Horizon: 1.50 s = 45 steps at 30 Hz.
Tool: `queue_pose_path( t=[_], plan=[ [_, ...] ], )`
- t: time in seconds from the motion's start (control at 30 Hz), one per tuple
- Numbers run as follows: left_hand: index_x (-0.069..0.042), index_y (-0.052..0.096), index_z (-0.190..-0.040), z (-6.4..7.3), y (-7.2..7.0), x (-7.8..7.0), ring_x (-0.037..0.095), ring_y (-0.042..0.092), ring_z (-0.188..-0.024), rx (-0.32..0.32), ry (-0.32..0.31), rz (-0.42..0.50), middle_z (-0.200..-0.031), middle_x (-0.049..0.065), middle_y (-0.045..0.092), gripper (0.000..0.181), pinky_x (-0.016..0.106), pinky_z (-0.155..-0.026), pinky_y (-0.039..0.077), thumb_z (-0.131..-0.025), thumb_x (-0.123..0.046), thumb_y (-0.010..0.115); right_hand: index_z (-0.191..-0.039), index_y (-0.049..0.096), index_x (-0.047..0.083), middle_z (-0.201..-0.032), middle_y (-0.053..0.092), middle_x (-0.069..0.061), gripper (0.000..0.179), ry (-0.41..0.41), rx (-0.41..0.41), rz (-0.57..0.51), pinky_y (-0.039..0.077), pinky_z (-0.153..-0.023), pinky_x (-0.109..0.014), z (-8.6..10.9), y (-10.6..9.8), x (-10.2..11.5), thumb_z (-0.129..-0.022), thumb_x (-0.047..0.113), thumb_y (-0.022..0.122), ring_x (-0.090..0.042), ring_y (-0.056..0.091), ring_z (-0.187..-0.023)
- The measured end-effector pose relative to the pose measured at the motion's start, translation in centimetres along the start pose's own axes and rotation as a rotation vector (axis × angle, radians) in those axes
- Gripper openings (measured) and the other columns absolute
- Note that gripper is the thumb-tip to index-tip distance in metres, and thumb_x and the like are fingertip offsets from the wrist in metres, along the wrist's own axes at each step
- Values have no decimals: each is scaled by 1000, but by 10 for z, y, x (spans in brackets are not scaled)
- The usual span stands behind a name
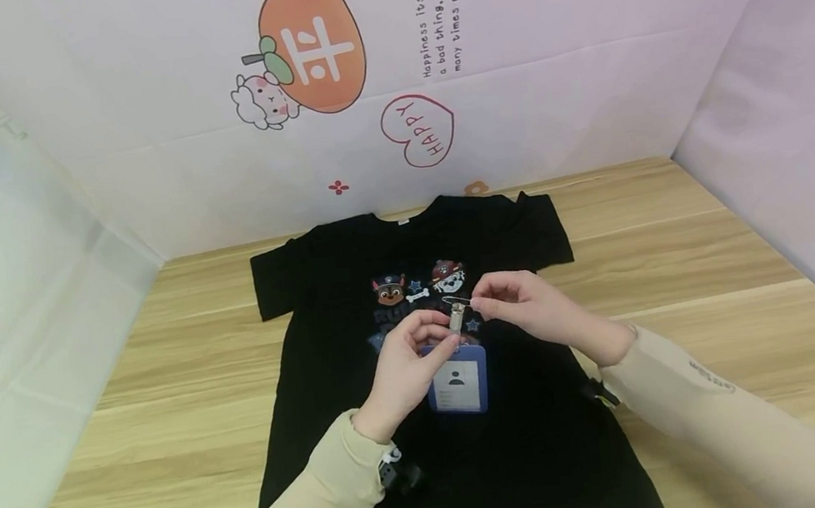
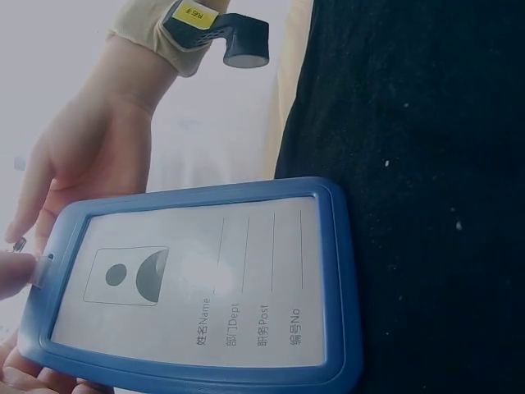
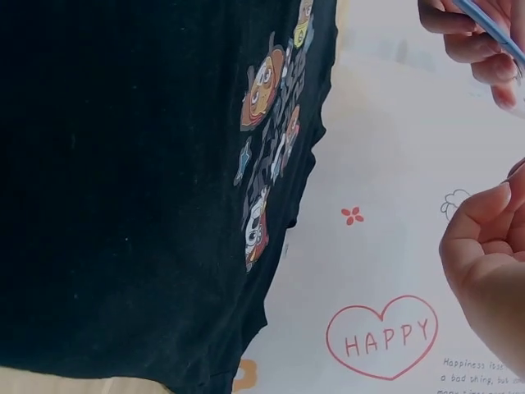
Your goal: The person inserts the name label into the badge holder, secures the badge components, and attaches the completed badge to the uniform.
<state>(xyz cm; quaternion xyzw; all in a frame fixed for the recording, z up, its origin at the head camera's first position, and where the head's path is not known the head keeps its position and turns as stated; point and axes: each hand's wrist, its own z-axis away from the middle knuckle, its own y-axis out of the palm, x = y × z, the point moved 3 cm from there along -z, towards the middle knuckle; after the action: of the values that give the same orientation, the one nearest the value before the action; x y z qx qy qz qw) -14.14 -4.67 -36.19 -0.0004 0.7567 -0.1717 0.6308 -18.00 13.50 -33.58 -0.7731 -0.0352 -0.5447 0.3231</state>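
Observation:
A blue-framed ID badge holder [image 1: 457,384] hangs over a black T-shirt [image 1: 492,462]. My left hand [image 1: 402,372] pinches the metal clip [image 1: 456,320] at its top between thumb and fingers. From the right, my right hand [image 1: 523,308] pinches the thin wire pin [image 1: 450,298] above the clip with thumb and forefinger. The left wrist view shows the badge holder's front [image 2: 336,279] close up, with printed lines and a portrait icon. In the right wrist view its blue edge [image 3: 488,26] appears beside my left hand [image 3: 472,49]; my right hand [image 3: 484,271] is below.
The T-shirt lies spread on a wooden table [image 1: 177,414], collar away from me, with a cartoon print [image 1: 391,289] on its chest. A white printed backdrop [image 1: 544,62] stands behind the table, and white sheets [image 1: 785,119] close off both sides.

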Motion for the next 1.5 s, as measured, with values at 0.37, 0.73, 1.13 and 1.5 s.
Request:
queue_pose_path(
  t=[0.37,0.73,1.13,1.5],
  plan=[
    [-1,51,-123,-3,1,2,18,66,-89,-2,21,82,-103,21,69,30,24,-80,51,-94,-7,56,-83,61,-4,-75,52,-3,22,0,-11,-6,46,-70,-25,0,7,3,-98,5,47,-13,50,-73],
    [3,56,-123,-20,1,6,31,69,-87,-4,90,194,-104,26,66,28,29,-78,56,-97,-1,49,-81,53,-12,-68,45,0,29,66,12,-146,37,-62,-21,-5,15,0,-100,5,38,-11,43,-64],
    [11,65,-100,-26,-5,7,1,63,-69,-55,215,147,-93,27,68,15,30,-68,57,-91,7,54,-80,49,-11,-64,41,0,30,175,38,-205,35,-60,-22,-9,19,-4,-101,8,39,-11,41,-59],
    [12,66,-92,-27,-8,10,2,62,-64,-63,274,134,-86,28,67,12,31,-63,57,-89,10,55,-76,46,-6,-61,40,3,29,191,80,-336,32,-58,-23,-13,25,-5,-101,6,36,-9,37,-57]
  ],
)
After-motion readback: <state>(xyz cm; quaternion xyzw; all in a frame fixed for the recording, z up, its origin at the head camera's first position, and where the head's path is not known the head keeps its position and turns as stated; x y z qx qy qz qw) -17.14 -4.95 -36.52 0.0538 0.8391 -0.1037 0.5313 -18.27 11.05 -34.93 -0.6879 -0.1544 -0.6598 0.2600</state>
